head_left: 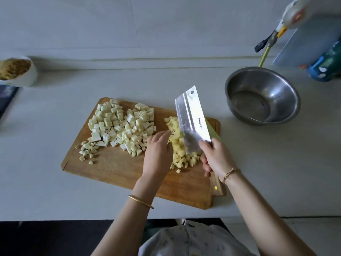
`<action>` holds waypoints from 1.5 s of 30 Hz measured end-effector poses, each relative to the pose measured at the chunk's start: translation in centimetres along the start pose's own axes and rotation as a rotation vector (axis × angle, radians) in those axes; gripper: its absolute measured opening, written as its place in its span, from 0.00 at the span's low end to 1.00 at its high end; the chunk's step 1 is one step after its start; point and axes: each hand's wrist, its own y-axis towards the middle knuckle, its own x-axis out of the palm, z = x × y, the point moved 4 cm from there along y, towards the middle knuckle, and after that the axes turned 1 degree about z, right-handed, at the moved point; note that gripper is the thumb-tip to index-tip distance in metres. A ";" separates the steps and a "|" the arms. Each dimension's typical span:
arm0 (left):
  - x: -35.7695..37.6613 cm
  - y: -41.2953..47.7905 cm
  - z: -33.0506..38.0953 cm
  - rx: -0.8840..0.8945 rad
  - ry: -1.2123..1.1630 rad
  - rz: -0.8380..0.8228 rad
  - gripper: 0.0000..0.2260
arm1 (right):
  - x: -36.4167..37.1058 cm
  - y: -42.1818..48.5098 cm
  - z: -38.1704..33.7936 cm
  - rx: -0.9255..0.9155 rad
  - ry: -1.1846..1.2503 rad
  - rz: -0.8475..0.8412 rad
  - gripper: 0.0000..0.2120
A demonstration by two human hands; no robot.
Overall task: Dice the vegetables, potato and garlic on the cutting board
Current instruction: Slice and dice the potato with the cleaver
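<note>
Bench (55, 191): one, white.
Cutting board (118, 167): one, wooden, lay mid-bench near the front edge.
Steel bowl (284, 93): one, sat toward the bench's back right, apart from the board.
Cleaver (191, 121): one, blade raised and tilted over the potato.
Vegetable dice (121, 124): one pale heap at the board's far left corner.
Potato dice (181, 154): one heap on the board's right half.
Right hand (215, 157): grasped the cleaver handle.
Left hand (158, 154): fingers extended, released, touching the potato heap.
Garlic (88, 150): one scatter by the board's left edge, too many pieces to count.

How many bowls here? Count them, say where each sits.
2. A steel bowl stands right of the cutting board; a white bowl with brownish contents sits at the far left. Others may lie out of view.
</note>
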 end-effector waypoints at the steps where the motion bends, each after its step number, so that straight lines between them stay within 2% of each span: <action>1: 0.1 -0.1 0.8 0.066 -0.011 0.029 0.20 | -0.2 0.0 0.0 0.026 0.052 -0.018 0.10; 3: 1.4 -0.3 2.3 0.200 0.048 -0.025 0.25 | -0.5 0.0 -0.2 0.077 0.173 -0.058 0.09; 5: 3.3 -0.5 2.9 0.229 0.174 -0.122 0.30 | -0.6 0.1 -0.2 0.116 0.272 -0.105 0.09; 8: 5.0 -0.6 2.2 0.109 0.240 -0.161 0.34 | -1.1 0.5 0.0 0.159 0.299 -0.144 0.11; 12: 5.2 -0.6 1.5 0.012 0.200 -0.179 0.32 | -2.6 1.0 0.1 0.124 0.254 -0.145 0.12; 15: 3.2 0.3 2.0 -0.068 0.057 -0.006 0.33 | -3.8 0.9 -0.2 -0.016 0.081 -0.116 0.12; 18: 0.7 1.6 2.0 -0.140 -0.095 0.157 0.23 | -4.7 0.7 -1.2 -0.219 -0.173 -0.058 0.14; 20: -0.9 2.2 1.6 -0.200 -0.213 0.294 0.16 | -4.8 0.5 -1.8 -0.354 -0.444 -0.025 0.11; 22: -2.3 1.8 1.4 -0.323 -0.323 0.482 0.15 | -4.6 0.0 -2.1 -0.479 -0.652 0.030 0.08; 24: -3.3 1.0 1.9 -0.362 -0.369 0.651 0.15 | -4.1 -0.7 -2.2 -0.601 -0.706 0.105 0.11; 26: -4.1 0.6 3.3 -0.187 -0.291 0.693 0.15 | -3.6 -1.3 -1.9 -0.659 -0.718 0.136 0.14; 29: -3.1 1.4 5.1 0.146 -0.126 0.483 0.15 | -3.1 -1.4 -1.6 -0.701 -0.775 0.154 0.19; 33: -0.3 2.4 7.1 0.421 -0.032 0.220 0.13 | -2.8 -2.0 -1.8 -0.714 -0.842 0.155 0.20; 37: 1.7 2.8 7.5 0.520 -0.015 0.160 0.07 | -2.8 -2.1 -1.9 -0.706 -0.900 0.143 0.22; 45: 2.9 2.7 7.9 0.573 -0.006 0.208 0.11 | -3.4 -2.3 -1.6 -0.718 -1.010 0.149 0.18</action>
